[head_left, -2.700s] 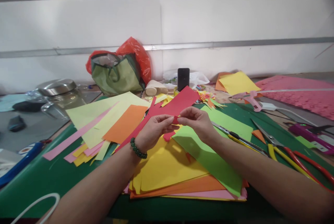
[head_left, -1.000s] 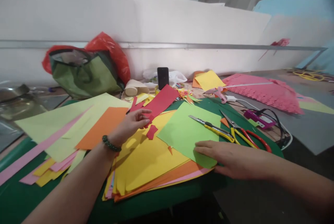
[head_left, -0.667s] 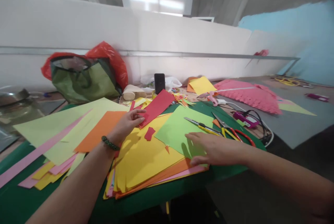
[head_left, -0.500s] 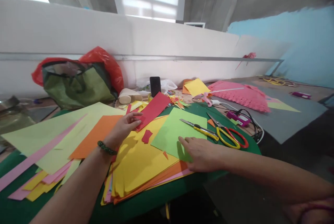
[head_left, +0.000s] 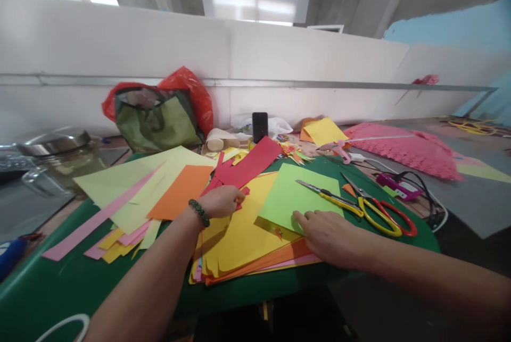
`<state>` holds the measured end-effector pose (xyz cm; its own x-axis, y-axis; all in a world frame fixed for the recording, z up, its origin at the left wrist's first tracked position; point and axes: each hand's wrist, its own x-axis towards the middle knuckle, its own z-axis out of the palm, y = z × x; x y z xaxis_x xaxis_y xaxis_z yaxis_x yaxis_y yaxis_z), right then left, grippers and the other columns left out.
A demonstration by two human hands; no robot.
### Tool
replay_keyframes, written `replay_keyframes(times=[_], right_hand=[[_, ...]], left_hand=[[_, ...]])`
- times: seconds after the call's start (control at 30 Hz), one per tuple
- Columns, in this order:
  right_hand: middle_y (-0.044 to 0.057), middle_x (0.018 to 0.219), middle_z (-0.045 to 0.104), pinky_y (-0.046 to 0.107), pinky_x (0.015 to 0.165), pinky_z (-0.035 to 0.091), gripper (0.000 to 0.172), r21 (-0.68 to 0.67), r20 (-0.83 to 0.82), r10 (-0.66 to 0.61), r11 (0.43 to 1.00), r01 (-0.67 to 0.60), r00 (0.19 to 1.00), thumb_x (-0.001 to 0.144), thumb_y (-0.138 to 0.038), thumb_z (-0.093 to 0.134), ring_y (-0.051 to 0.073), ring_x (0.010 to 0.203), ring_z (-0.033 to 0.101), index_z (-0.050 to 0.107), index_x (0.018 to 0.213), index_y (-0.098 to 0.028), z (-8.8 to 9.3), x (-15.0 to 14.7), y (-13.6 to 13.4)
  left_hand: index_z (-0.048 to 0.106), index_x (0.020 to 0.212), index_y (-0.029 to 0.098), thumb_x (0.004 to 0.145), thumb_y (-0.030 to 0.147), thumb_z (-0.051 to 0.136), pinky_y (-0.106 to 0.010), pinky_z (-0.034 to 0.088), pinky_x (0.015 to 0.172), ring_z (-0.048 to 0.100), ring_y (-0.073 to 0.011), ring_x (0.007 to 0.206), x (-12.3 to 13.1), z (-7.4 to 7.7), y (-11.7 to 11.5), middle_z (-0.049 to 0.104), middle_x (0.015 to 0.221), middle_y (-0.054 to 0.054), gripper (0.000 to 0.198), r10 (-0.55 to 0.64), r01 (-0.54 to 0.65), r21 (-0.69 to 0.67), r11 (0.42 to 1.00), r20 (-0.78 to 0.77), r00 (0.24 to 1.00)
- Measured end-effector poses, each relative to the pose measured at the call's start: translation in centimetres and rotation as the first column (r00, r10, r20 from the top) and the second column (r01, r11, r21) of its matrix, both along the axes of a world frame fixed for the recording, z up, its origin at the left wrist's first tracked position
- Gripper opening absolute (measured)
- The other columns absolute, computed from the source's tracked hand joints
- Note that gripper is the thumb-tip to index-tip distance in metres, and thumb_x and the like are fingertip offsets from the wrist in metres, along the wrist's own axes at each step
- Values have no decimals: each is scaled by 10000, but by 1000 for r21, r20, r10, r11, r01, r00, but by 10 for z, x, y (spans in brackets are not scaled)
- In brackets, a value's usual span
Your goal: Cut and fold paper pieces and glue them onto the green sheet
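Left hand (head_left: pixel 221 201) has its fingers narrow at the small red scrap (head_left: pixel 246 191) on the yellow paper stack (head_left: pixel 241 246); can't tell if they pinch it. Right hand (head_left: pixel 329 235) lies over the green sheet's (head_left: pixel 287 195) near corner, fingers slightly apart, thumb hidden so grip unclear, probably steadying it. Utility knife (head_left: pixel 329 197) lies across that sheet, scissors (head_left: pixel 362 194) just beside, crowding the right; red sheet (head_left: pixel 255 164) overlaps the stack's far edge.

The left hand (head_left: pixel 224 201) is at a red scrap (head_left: pixel 246 191) over yellow paper (head_left: pixel 231 251), the right hand (head_left: pixel 329 236) over green paper (head_left: pixel 279 198) near scissors (head_left: pixel 379 215).
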<state>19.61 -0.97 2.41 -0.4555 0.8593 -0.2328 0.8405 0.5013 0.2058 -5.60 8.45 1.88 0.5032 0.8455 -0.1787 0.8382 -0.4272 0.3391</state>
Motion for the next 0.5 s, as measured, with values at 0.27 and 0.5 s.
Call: replay_keyframes(times=[0.27, 0.5], right_hand=[[180, 837, 710, 309, 619, 479, 220, -88, 97, 47, 995, -38, 994, 708, -7, 563, 303, 818, 700, 676, 876, -93, 26, -41, 9], [228, 841, 724, 377, 641, 514, 212, -187, -43, 121, 974, -127, 992, 740, -79, 570, 361, 859, 694, 726, 882, -65, 41, -91, 32]], left_hand=[[703, 1061, 198, 713, 197, 516, -307, 451, 729, 625, -291, 954, -17, 7, 7, 699, 1073, -128, 395, 195, -193, 78, 978, -10, 981], [669, 1126, 145, 722, 168, 460, -272, 458, 792, 618, -246, 983, -29, 18, 10, 682, 1119, -106, 456, 331, -362, 209, 908, 169, 928]])
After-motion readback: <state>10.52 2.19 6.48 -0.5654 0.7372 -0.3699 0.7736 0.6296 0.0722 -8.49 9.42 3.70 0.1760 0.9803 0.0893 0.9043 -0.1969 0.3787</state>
